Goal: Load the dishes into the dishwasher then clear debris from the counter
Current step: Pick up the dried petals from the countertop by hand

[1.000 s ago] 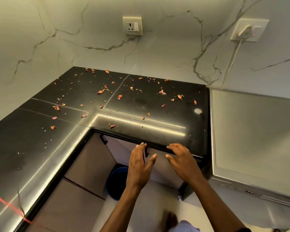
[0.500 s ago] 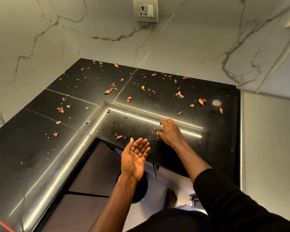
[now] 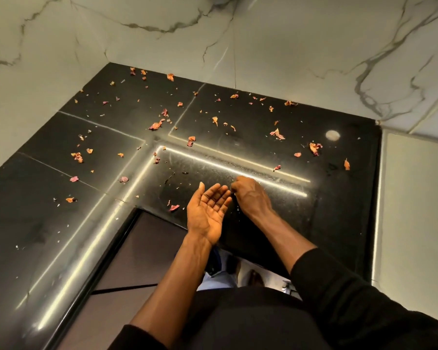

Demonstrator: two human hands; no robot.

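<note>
Evidently feather-light and crumbly, the debris (image 3: 155, 125) strewn from the back corner of the counter (image 3: 339, 205) to its front edge wants sweeping, not pinching, into the left hand (image 3: 208, 213) cupped, fingers spread, at that edge; the right hand (image 3: 250, 198), fingers curled, touches the counter, hold unclear.

Veined marble wall (image 3: 276, 41), pale appliance (image 3: 415, 210) perhaps

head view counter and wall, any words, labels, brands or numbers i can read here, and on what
None: no text, label, brand or number shows on the black counter, the marble wall or the white panel at the right.
</note>
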